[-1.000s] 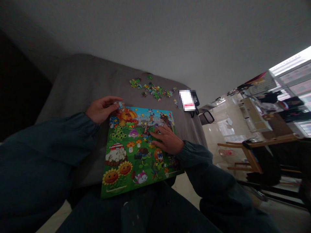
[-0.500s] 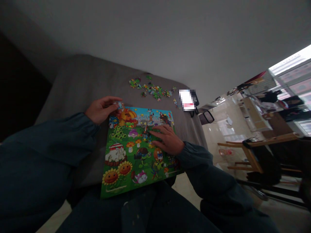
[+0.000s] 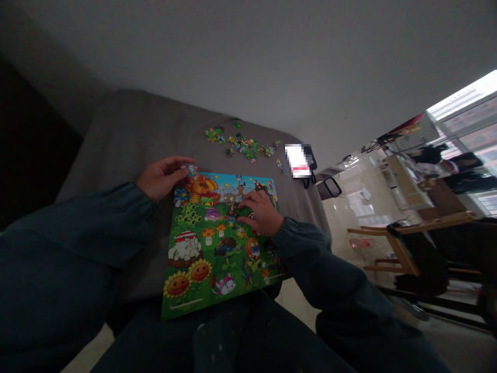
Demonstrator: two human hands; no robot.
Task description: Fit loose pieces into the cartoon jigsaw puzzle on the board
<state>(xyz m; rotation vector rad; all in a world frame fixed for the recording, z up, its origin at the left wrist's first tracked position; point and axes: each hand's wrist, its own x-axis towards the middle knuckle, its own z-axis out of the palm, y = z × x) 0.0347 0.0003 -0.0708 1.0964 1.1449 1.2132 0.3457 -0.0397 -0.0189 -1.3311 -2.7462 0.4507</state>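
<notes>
A colourful cartoon puzzle board rests at the grey surface's front edge, over my lap. At its upper left corner, my left hand pinches a small light-coloured puzzle piece between thumb and fingers. My right hand is over the right half of the board, fingers curved and thumb apart from them, with nothing visible in it. Whether its fingertips press on the board I cannot tell. Beyond the board lies a loose heap of puzzle pieces.
A phone with a bright blurred screen lies at the right end of the grey cloth-covered surface. Pale wall rises behind it. To the right are a wooden-framed chair and a cluttered desk.
My right hand has shifted slightly up and left over the board, and its fingers have curled more. The left hand stays at the corner with the puzzle piece.
</notes>
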